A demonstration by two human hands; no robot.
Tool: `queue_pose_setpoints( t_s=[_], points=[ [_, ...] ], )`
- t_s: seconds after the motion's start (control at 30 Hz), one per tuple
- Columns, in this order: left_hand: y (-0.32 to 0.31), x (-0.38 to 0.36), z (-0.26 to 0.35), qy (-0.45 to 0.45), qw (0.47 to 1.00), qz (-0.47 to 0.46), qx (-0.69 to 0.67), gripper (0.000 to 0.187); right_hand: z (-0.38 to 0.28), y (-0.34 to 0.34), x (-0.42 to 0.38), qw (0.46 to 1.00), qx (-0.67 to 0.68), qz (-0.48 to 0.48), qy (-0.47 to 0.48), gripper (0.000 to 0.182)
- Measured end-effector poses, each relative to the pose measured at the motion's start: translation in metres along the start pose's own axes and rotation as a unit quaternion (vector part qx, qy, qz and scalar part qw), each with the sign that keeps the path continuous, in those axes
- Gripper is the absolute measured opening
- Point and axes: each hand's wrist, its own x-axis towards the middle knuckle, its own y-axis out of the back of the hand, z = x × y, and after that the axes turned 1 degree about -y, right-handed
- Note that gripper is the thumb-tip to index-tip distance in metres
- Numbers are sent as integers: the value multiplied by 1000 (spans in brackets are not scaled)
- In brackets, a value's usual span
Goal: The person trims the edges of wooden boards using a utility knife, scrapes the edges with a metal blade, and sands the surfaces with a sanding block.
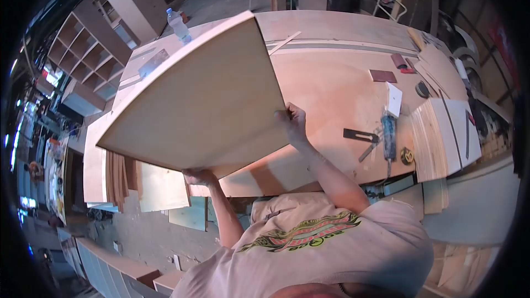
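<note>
A large flat wooden panel (204,94) is held up at a tilt over the workbench (326,83). My left hand (200,177) grips its lower edge, with the fingers partly hidden at the panel's underside. On the panel's right edge, my right hand (292,120) is closed, its thumb lying on the near face. Right of my right hand, a blue corded power tool (388,132) lies on the bench beside a dark slotted metal piece (360,135). Behind the panel, part of the bench top is hidden.
A plastic water bottle (179,26) stands at the bench's far left. Sanding blocks (382,75), a tape measure (407,156) and a stack of boards (428,138) lie at the right. More boards (117,179) lean at the left, near a shelf unit (88,49).
</note>
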Motion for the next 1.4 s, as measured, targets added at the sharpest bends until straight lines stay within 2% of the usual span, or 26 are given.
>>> queue_pose_setpoints(
  t_s=[0.1, 0.13, 0.17, 0.23, 0.27, 0.37, 0.4, 0.43, 0.5, 0.6, 0.63, 0.67, 0.7, 0.73, 0.77, 0.8, 0.87, 0.93, 0.97, 1.0, 1.03, 1.07, 1.13, 1.17, 1.23, 1.4],
  points=[
    [14, -10, -13, 9, 999, 41, 3, 59, 17, 16, 7, 999, 16, -9, -34, 37],
    [22, -5, -23, -36, 989, 2, 140, 54, 24, 20, 3, 999, -2, -8, -45, 36],
    [33, -5, -34, -58, 984, -4, 168, 50, 30, 27, -3, 998, 3, -22, -66, 36],
    [29, -10, -15, -98, 977, -7, 189, 43, 42, 26, -2, 993, 4, 63, -103, 31],
    [28, -14, -6, -121, 971, -5, 208, 41, 38, 21, 2, 992, 41, 34, -112, 30],
    [25, -21, 8, -147, 951, 2, 271, 45, 44, 43, 4, 996, -31, -42, -79, 49],
    [17, -25, 34, -43, 972, -14, 232, 50, 76, 55, 1, 995, -54, 39, -77, 52],
    [8, -21, 49, 5, 974, 7, 227, 53, 103, 57, 3, 987, -75, 125, -69, 55],
    [12, -4, 61, 10, 962, -73, 264, 54, 85, 56, 6, 994, -46, 42, -93, 56],
    [-33, 21, 147, -106, 979, -151, 86, 53, 67, 63, 8, 992, 23, -9, -124, 51],
    [-38, 39, 151, -157, 976, -136, 71, 53, 66, 61, 6, 985, 67, 16, -158, 50],
    [-48, 49, 173, -99, 977, -183, -43, 54, 64, 59, 4, 975, 112, 44, -189, 48],
    [-52, 66, 183, -129, 970, -204, -20, 56, 66, 55, 4, 952, 158, 103, -241, 50],
    [-56, 83, 192, -160, 961, -224, 2, 59, 67, 55, 5, 956, 127, 113, -239, 50],
    [-59, 95, 194, -153, 957, -244, 17, 62, 82, 74, 7, 977, -10, 93, -190, 47],
    [-66, 99, 199, -48, 937, -289, -190, 61, 96, 93, 9, 975, -151, 88, -140, 46],
    [-67, 98, 207, 107, 867, -267, -407, 57, 72, 103, -5, 931, -358, 0, -75, 47],
    [-76, 95, 198, -121, 963, -207, -120, 47, 63, 99, -6, 977, -169, -66, -114, 53],
    [-74, 95, 199, -124, 963, -209, -117, 47, 72, 106, -13, 977, -165, -67, -116, 53],
    [-74, 88, 213, -10, 950, -184, -253, 45, 88, 124, -28, 965, -221, -42, -137, 56],
    [-74, 86, 215, 5, 948, -178, -265, 44, 90, 131, -38, 947, -280, -12, -160, 58],
    [-68, 87, 218, -35, 961, -182, -206, 44, 92, 144, -44, 945, -283, 4, -164, 58],
    [-59, 94, 220, -124, 974, -186, -42, 42, 69, 163, -64, 842, -535, -39, -61, 51],
    [-55, 100, 222, -156, 969, -188, 28, 41, 56, 173, -74, 831, -551, -2, -75, 51],
    [-49, 116, 228, -194, 953, -190, 136, 39, 40, 184, -83, 784, -621, 11, -13, 42],
    [-49, 152, 247, -235, 901, -214, 294, 36, -3, 225, -103, 766, -631, 121, -9, 43]
  ],
)
